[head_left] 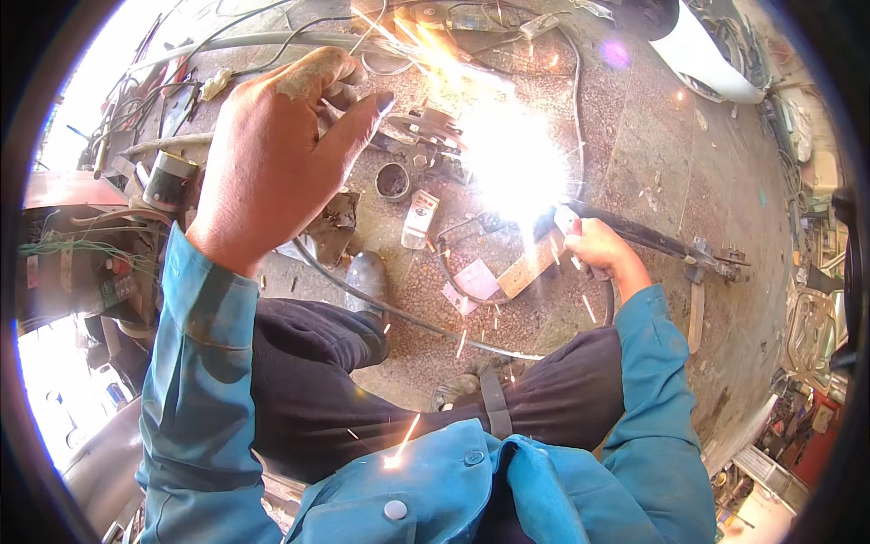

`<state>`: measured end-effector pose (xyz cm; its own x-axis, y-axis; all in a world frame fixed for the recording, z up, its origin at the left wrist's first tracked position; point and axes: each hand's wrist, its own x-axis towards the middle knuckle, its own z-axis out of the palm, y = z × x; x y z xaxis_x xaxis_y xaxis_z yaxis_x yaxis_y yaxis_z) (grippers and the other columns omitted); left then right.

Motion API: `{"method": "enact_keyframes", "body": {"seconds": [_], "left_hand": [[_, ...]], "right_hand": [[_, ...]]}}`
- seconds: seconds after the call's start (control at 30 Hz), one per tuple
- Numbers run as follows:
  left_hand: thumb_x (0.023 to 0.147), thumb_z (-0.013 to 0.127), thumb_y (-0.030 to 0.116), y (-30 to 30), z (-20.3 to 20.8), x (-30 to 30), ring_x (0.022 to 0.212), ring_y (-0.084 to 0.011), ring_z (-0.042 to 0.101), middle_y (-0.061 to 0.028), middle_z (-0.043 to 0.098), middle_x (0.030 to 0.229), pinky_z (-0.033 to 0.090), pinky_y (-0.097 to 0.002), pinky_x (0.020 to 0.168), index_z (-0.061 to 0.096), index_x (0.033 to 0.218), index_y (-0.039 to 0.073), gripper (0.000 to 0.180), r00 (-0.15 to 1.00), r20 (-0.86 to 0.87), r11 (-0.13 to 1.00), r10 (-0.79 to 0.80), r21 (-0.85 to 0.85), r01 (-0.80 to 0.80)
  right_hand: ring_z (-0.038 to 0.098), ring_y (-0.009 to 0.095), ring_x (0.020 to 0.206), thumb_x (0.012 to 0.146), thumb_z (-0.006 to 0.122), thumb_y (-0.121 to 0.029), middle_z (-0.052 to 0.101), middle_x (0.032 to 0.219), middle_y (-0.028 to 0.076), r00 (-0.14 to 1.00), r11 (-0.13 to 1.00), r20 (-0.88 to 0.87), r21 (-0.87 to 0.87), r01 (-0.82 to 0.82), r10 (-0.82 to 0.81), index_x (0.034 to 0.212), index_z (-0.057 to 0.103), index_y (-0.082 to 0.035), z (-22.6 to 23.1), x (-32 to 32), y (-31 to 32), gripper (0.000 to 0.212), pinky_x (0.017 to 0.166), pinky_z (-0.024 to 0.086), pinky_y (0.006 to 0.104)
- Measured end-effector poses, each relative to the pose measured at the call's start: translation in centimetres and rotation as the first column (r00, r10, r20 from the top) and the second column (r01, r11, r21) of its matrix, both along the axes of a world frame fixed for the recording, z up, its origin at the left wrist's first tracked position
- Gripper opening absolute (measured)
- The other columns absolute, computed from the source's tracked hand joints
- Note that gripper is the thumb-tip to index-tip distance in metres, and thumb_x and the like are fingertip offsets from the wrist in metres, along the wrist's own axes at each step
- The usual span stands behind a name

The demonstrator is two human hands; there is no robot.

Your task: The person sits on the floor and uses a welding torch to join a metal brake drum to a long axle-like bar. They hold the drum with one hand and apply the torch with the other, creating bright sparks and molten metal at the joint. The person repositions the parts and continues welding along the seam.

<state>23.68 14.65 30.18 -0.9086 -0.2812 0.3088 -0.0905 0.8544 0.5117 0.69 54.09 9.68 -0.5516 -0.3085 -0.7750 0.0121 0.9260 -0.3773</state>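
Note:
My right hand (600, 248) is wrapped round the pale handle of an electrode holder (569, 220), with a dark cable trailing below the fist. Just left of it a blinding welding arc (517, 154) throws sparks up and toward me. Its glare hides the rod tip and the joint. Beside the glare, metal parts (433, 127) lie partly visible on the floor. My left hand (285, 150) is raised left of the arc, fingers bent and thumb held apart, with nothing visible in it. A long dark metal bar (666, 243) extends to the right of my right hand.
Between my feet and the arc lie a small box (420, 218), a round metal cup (393, 181), a pink paper (473, 285) and a tan strip (530, 267). A cable (408, 317) crosses before my knees. Tangled wires and a can (170, 179) are at left.

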Motion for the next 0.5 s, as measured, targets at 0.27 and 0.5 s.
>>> {"method": "enact_keyframes", "body": {"seconds": [0.27,0.5], "left_hand": [[0.105,0.079,0.027,-0.1,0.3,0.1,0.084,-0.0190,0.073,-0.0116,0.077,0.094,0.059,-0.0346,0.079,0.076,0.121,0.000,0.032,1.000,-0.021,0.999,-0.005,-0.050,0.004],[0.105,0.078,0.026,-0.4,0.6,-0.1,0.081,-0.0235,0.074,-0.0141,0.078,0.093,0.058,-0.0373,0.078,0.075,0.115,0.000,0.027,0.997,0.078,0.990,0.024,-0.141,-0.013]], "right_hand": [[0.072,0.028,0.067,0.091,0.065,-0.022,0.073,0.076,0.015,0.987,0.992,-0.100,0.006,-0.123,0.123,0.091,0.071,0.006,0.5,0.5,-0.5,0.029,0.062,0.056,0.0463],[0.074,0.030,0.064,0.093,0.064,-0.021,0.074,0.079,0.017,0.990,0.993,-0.086,-0.050,-0.112,0.107,0.092,0.071,0.009,-1.0,0.1,0.7,0.031,0.060,0.059,0.0470]]}}
